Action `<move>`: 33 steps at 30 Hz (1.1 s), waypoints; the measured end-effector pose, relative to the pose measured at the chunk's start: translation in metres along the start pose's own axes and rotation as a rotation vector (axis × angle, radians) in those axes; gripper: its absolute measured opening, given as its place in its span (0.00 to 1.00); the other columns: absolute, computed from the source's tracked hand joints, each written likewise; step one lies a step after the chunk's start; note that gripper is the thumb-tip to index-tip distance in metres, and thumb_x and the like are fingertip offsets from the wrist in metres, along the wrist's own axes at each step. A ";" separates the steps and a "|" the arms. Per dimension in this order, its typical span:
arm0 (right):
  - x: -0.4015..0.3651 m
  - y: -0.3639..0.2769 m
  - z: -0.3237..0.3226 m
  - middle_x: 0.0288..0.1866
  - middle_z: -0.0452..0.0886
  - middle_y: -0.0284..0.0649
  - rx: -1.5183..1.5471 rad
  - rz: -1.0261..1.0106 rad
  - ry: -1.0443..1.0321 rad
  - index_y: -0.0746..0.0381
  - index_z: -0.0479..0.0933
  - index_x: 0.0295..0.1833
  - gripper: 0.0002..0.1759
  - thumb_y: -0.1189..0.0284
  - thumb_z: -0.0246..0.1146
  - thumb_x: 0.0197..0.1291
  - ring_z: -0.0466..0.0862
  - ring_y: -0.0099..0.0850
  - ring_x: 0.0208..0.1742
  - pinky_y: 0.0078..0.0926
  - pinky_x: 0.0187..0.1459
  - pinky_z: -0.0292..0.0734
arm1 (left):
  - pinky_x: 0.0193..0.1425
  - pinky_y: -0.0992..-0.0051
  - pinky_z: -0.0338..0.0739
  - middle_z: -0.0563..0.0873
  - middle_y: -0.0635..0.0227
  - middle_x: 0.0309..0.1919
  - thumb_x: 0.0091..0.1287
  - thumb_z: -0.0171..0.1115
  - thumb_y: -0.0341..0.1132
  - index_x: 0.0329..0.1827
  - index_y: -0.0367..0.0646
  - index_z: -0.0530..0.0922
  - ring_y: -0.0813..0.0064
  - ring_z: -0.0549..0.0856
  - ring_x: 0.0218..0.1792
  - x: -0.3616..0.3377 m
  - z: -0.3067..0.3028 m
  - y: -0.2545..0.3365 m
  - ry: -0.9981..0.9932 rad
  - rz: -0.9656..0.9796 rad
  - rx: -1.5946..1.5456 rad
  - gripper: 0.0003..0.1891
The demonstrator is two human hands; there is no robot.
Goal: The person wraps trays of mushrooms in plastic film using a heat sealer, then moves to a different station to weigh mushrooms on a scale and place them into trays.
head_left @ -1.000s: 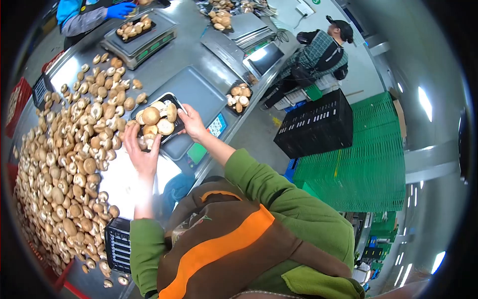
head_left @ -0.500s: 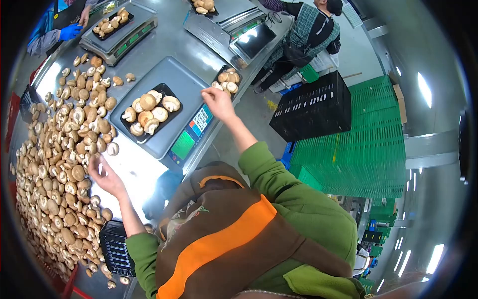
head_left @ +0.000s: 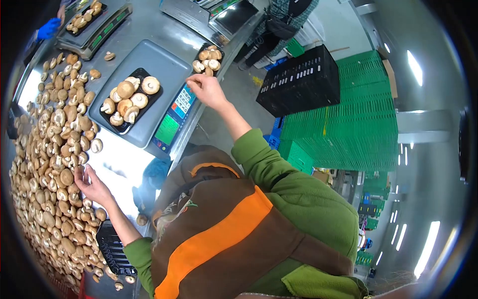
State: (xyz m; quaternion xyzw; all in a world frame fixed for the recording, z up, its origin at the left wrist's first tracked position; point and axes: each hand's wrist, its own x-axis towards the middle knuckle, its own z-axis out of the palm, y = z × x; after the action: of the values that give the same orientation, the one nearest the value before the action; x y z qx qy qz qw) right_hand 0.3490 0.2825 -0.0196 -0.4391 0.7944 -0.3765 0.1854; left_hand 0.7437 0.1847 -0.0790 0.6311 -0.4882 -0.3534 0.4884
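My left hand (head_left: 94, 188) is at the near edge of a large heap of brown-capped mushrooms (head_left: 55, 184). Its fingers are apart, and I see nothing held in them. My right hand (head_left: 208, 91) hovers by the near edge of a grey scale (head_left: 167, 65), above the keypad, its fingers loosely bent and nothing visible between them. On the scale's platform lies a black tray (head_left: 141, 73) holding several mushrooms (head_left: 125, 89), some with stems up. Just beyond my right hand stands another filled tray of mushrooms (head_left: 207, 59). The scale's green display (head_left: 168, 130) is lit.
Empty black trays (head_left: 115, 249) are stacked beside the heap near my left forearm. Other scales (head_left: 94, 32) stand farther along the metal table. A blue-gloved hand (head_left: 48, 29) belongs to a co-worker. Behind are a black crate (head_left: 301, 79) and stacked green crates (head_left: 343, 124).
The view has shifted, so the scale and table appear farther left and higher. Both hands stay near the same places; the fingers of my left hand still point at the heap.
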 end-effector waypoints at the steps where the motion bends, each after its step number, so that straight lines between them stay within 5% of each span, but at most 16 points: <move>1: -0.004 0.000 0.000 0.36 0.85 0.46 0.003 0.013 -0.008 0.65 0.82 0.42 0.12 0.69 0.61 0.58 0.86 0.36 0.38 0.29 0.42 0.78 | 0.53 0.74 0.75 0.80 0.57 0.52 0.67 0.62 0.37 0.61 0.33 0.70 0.72 0.79 0.49 0.002 0.005 -0.002 -0.045 0.012 -0.047 0.24; 8: 0.009 0.004 0.001 0.33 0.85 0.44 0.172 0.058 -0.037 0.68 0.81 0.43 0.13 0.70 0.60 0.59 0.86 0.29 0.33 0.25 0.38 0.79 | 0.55 0.73 0.74 0.77 0.59 0.55 0.65 0.65 0.37 0.64 0.36 0.68 0.72 0.78 0.48 0.005 0.040 0.032 -0.233 0.099 -0.057 0.27; 11: 0.043 0.003 0.019 0.36 0.84 0.40 0.200 0.094 -0.175 0.69 0.77 0.48 0.12 0.72 0.57 0.66 0.83 0.21 0.33 0.20 0.37 0.78 | 0.58 0.69 0.74 0.73 0.57 0.60 0.57 0.73 0.35 0.67 0.39 0.65 0.68 0.78 0.53 -0.005 0.066 0.052 -0.480 0.114 0.060 0.36; 14: 0.065 -0.002 0.045 0.40 0.84 0.43 -0.370 -0.163 -0.137 0.62 0.79 0.46 0.14 0.64 0.56 0.63 0.84 0.40 0.41 0.37 0.45 0.78 | 0.65 0.63 0.68 0.71 0.52 0.62 0.47 0.78 0.35 0.68 0.37 0.63 0.57 0.75 0.59 -0.021 0.089 0.083 -0.576 0.249 0.350 0.44; 15: 0.071 -0.007 0.051 0.45 0.82 0.44 -0.378 -0.159 -0.215 0.59 0.80 0.45 0.16 0.60 0.56 0.61 0.80 0.47 0.48 0.43 0.50 0.75 | 0.66 0.62 0.67 0.70 0.50 0.62 0.46 0.78 0.34 0.68 0.36 0.63 0.54 0.74 0.59 -0.024 0.097 0.089 -0.532 0.321 0.414 0.45; 18: 0.073 -0.031 0.061 0.49 0.79 0.47 -0.191 -0.092 -0.384 0.61 0.78 0.51 0.26 0.51 0.58 0.60 0.78 0.44 0.53 0.38 0.54 0.73 | 0.67 0.62 0.65 0.72 0.48 0.61 0.42 0.79 0.33 0.68 0.36 0.62 0.50 0.74 0.59 -0.024 0.112 0.096 -0.450 0.393 0.541 0.48; 21: 0.084 -0.029 0.071 0.50 0.78 0.51 -0.033 0.016 -0.430 0.67 0.74 0.57 0.45 0.39 0.67 0.45 0.79 0.43 0.53 0.36 0.56 0.73 | 0.63 0.62 0.68 0.76 0.46 0.56 0.40 0.79 0.33 0.69 0.36 0.62 0.52 0.75 0.58 -0.018 0.118 0.115 -0.523 0.166 0.524 0.49; 24: 0.098 -0.017 0.080 0.51 0.77 0.54 -0.024 0.022 -0.527 0.70 0.74 0.56 0.48 0.39 0.70 0.40 0.78 0.44 0.53 0.37 0.56 0.73 | 0.62 0.62 0.69 0.75 0.46 0.57 0.40 0.79 0.33 0.69 0.37 0.61 0.52 0.76 0.56 -0.013 0.127 0.116 -0.547 0.166 0.459 0.50; 29: 0.125 -0.006 0.052 0.53 0.77 0.55 0.179 0.073 -0.466 0.71 0.73 0.56 0.47 0.46 0.76 0.37 0.78 0.43 0.56 0.35 0.59 0.72 | 0.49 0.67 0.77 0.73 0.57 0.50 0.44 0.79 0.33 0.71 0.46 0.63 0.64 0.79 0.44 -0.011 0.165 0.123 -0.487 0.168 0.397 0.48; 33: 0.174 0.014 -0.005 0.55 0.77 0.55 0.268 0.047 -0.381 0.72 0.70 0.60 0.49 0.48 0.75 0.39 0.77 0.43 0.58 0.35 0.61 0.71 | 0.50 0.67 0.77 0.71 0.53 0.54 0.50 0.76 0.34 0.71 0.47 0.63 0.62 0.79 0.48 -0.007 0.233 0.151 -0.499 0.267 0.297 0.43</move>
State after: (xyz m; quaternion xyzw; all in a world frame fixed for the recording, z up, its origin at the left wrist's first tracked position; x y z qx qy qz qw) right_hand 0.2427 0.1439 -0.0208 -0.4551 0.6980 -0.3843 0.3974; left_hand 0.4855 0.1214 0.0018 0.5195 -0.7179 -0.3549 0.2981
